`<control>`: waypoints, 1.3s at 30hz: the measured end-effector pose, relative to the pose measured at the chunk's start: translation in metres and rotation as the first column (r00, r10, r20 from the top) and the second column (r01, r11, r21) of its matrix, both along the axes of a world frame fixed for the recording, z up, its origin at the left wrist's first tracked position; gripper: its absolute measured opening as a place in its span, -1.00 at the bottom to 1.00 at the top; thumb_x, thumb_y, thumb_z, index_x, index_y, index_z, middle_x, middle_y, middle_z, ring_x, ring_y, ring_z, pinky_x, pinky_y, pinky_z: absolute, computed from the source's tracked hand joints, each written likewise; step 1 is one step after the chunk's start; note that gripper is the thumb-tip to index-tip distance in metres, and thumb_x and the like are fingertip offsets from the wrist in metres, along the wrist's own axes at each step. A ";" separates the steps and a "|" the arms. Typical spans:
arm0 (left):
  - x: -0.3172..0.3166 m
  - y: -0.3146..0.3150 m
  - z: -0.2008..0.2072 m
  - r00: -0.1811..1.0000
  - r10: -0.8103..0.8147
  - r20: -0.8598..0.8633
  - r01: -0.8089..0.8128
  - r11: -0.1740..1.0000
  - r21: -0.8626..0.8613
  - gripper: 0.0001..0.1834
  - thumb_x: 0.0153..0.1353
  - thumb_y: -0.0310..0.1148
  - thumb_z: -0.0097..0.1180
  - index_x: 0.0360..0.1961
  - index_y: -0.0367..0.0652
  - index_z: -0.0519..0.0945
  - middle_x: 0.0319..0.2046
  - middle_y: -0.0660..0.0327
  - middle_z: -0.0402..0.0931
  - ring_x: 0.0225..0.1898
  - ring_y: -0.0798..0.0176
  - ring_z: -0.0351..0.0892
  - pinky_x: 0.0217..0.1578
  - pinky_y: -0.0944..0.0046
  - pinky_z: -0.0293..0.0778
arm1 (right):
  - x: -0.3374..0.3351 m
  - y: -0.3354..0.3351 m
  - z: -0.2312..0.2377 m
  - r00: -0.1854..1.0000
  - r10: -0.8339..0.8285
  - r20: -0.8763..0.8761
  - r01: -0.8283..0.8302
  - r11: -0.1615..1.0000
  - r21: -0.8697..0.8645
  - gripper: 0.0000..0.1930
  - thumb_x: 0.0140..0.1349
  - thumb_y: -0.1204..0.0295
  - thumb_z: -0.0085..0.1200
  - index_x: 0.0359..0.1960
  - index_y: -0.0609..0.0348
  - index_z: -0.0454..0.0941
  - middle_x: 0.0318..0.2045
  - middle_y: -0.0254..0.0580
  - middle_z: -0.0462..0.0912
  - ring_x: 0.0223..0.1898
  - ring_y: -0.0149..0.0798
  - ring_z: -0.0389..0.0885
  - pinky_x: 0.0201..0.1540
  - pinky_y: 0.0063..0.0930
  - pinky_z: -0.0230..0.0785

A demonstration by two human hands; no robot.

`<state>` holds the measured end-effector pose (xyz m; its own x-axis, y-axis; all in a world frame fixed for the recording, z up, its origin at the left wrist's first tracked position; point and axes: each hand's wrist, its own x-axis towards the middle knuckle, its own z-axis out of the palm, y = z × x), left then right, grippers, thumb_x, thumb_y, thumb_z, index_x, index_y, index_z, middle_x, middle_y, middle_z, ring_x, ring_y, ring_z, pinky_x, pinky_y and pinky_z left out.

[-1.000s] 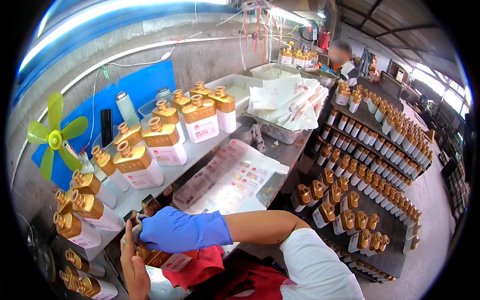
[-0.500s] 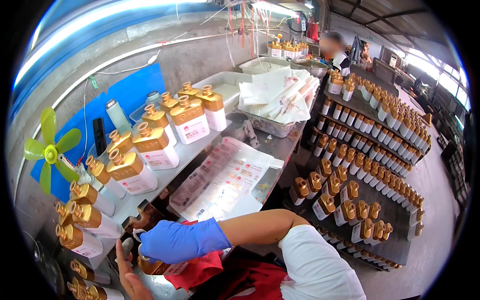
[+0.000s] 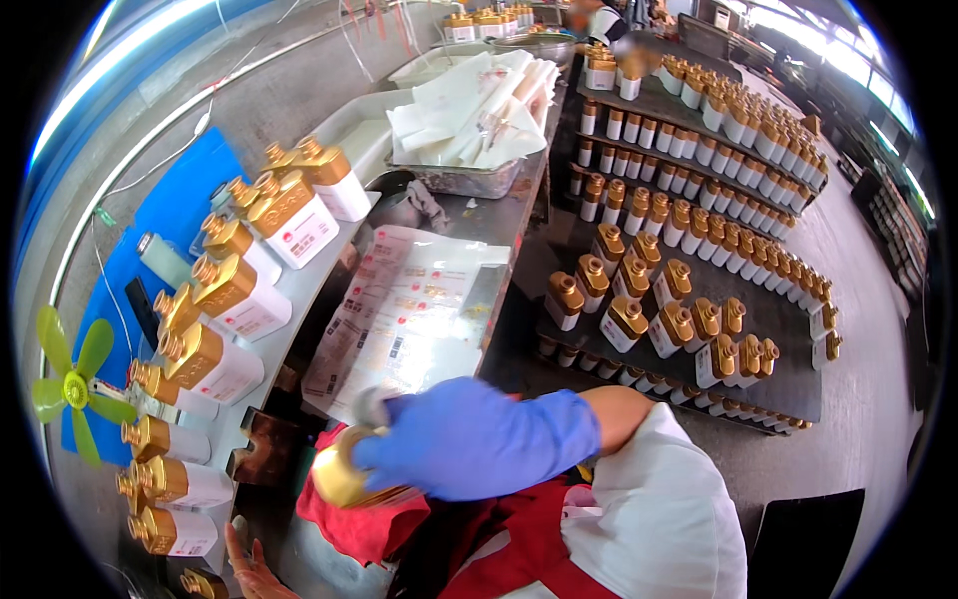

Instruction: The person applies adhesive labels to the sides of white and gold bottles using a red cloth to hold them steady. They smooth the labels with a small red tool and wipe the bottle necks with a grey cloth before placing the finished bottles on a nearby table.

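My right hand (image 3: 459, 439), in a blue glove, is closed on a bottle (image 3: 339, 471) with a gold top, blurred by motion. A small greyish-white wad (image 3: 371, 407) shows at the glove's fingers; its kind is unclear. Beneath the bottle lies a red cloth (image 3: 364, 529) over my lap side. My bare left hand (image 3: 254, 571) is at the bottom left with its fingers apart and nothing visible in them. It is close to a gold-and-white bottle (image 3: 203, 582) at the lower edge. A row of similar bottles (image 3: 215, 364) stands along the grey shelf (image 3: 284, 339) on the left.
A printed label sheet (image 3: 419, 309) lies on the bench ahead. Behind it, white sheets (image 3: 469, 110) are piled on a metal tray (image 3: 469, 180). A green fan (image 3: 75, 387) stands at far left. Tiered racks (image 3: 798, 384) of bottles fill the right, with a person (image 3: 604, 22) beyond.
My right hand has moved right and up, carrying the bottle away from my left hand. The left hand is now lower in the picture. The whole view has turned to the right.
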<state>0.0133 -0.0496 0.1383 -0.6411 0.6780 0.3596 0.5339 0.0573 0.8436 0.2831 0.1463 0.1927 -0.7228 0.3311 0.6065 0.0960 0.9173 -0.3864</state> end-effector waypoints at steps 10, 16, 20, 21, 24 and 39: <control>0.010 0.032 -0.003 0.989 -0.142 -0.047 0.140 0.989 -0.051 -0.32 0.39 0.04 -0.34 0.12 -0.47 0.36 0.13 0.01 0.38 0.15 0.07 0.35 0.16 0.16 0.24 | 0.214 0.039 -0.079 0.470 -0.807 0.358 0.701 0.588 0.403 -0.84 0.12 0.27 0.01 -0.29 -0.10 0.59 -0.39 -0.31 0.57 -0.35 -0.21 0.60 -0.47 -0.35 0.47; 0.032 0.075 0.010 0.972 -0.233 -0.035 0.230 0.971 -0.072 -0.35 0.40 0.00 -0.32 0.14 -0.46 0.34 0.14 -0.03 0.35 0.16 0.07 0.33 0.19 0.16 0.22 | 0.351 0.101 -0.099 -0.033 -0.935 0.354 0.987 0.025 0.156 -0.83 0.16 0.25 0.01 -0.34 -0.06 0.61 -0.42 -0.14 0.62 -0.37 -0.05 0.63 -0.33 -0.23 0.50; 0.048 0.101 0.008 0.969 -0.223 -0.103 0.201 0.961 -0.190 -0.36 0.41 0.01 -0.39 0.17 -0.38 0.34 0.11 -0.04 0.38 0.14 0.06 0.36 0.18 0.17 0.21 | 0.461 0.146 -0.132 -0.236 -0.914 0.330 0.960 -0.166 0.227 -0.80 0.19 0.22 -0.02 -0.38 -0.01 0.60 -0.40 -0.04 0.62 -0.34 0.02 0.64 -0.31 -0.16 0.48; 0.044 0.103 0.003 0.967 -0.229 -0.115 0.202 0.957 -0.209 -0.35 0.41 0.02 -0.42 0.18 -0.36 0.34 0.11 -0.05 0.38 0.13 0.06 0.37 0.18 0.18 0.21 | 0.481 0.156 -0.139 -0.284 -0.903 0.322 0.948 -0.214 0.237 -0.80 0.19 0.23 -0.03 -0.39 0.01 0.59 -0.40 -0.02 0.62 -0.34 0.03 0.63 -0.31 -0.14 0.47; -0.018 0.091 -0.020 0.993 -0.095 0.076 0.111 0.966 -0.234 -0.39 0.34 -0.01 -0.17 0.24 -0.25 0.28 0.13 0.11 0.35 0.13 0.24 0.33 0.10 0.27 0.22 | 0.540 0.186 -0.185 -0.271 -0.926 0.263 0.941 -0.196 0.277 -0.78 0.19 0.27 -0.05 -0.38 0.11 0.58 -0.41 0.03 0.60 -0.32 0.07 0.60 -0.29 -0.09 0.45; 0.037 0.063 0.029 0.913 0.395 -0.102 -0.407 0.869 -0.280 -0.66 0.31 -0.17 -0.02 -0.07 -0.17 0.58 -0.39 0.49 0.44 -0.44 0.60 0.23 -0.45 0.52 0.13 | 0.645 0.210 -0.364 -0.371 -0.853 0.367 0.888 -0.442 -0.128 -0.71 0.14 0.28 -0.06 -0.43 0.23 0.63 -0.42 0.16 0.62 -0.36 0.12 0.62 -0.34 -0.07 0.43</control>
